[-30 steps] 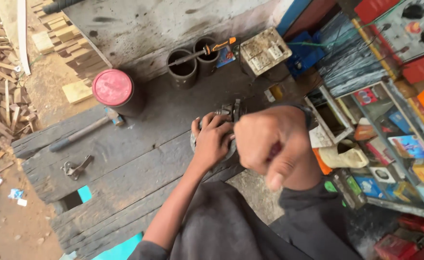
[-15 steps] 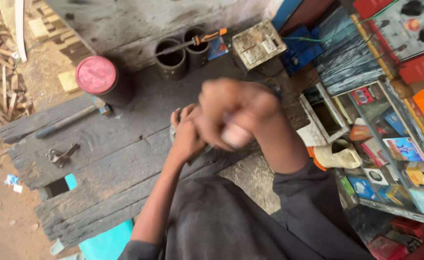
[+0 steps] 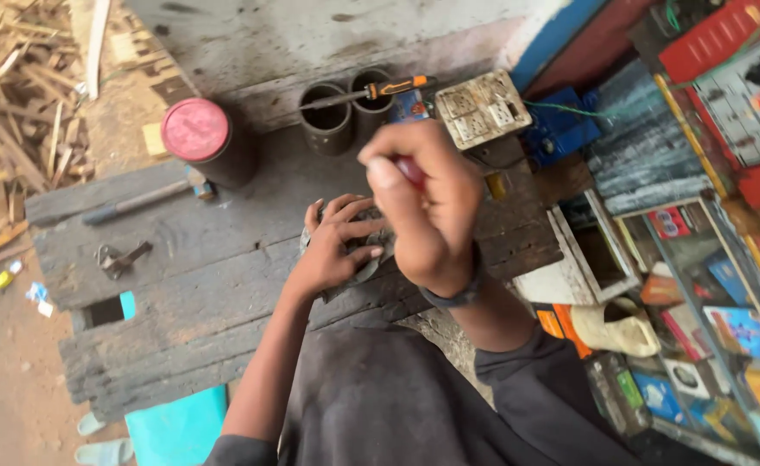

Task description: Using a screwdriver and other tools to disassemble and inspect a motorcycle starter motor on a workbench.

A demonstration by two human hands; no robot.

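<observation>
The left hand [image 3: 339, 246] presses flat on a small dark metal part [image 3: 370, 259] that lies on the worn wooden workbench [image 3: 190, 276]. The right hand [image 3: 427, 203] is closed in a fist around a red tool handle [image 3: 410, 170], just above that part. Behind them stand two dark metal cylinders [image 3: 326, 116], with an orange-handled screwdriver [image 3: 371, 91] across them, and a red-lidded can [image 3: 200, 136]. A hammer [image 3: 143, 198] lies at the left, and a dirty socket board [image 3: 482, 108] at the right.

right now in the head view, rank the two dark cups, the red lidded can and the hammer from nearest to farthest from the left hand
From the left hand:
1. Two dark cups, straight behind it at the bench's back edge.
2. Red lidded can, back and to its left.
3. Hammer, farthest left, lying flat on the planks.
</observation>
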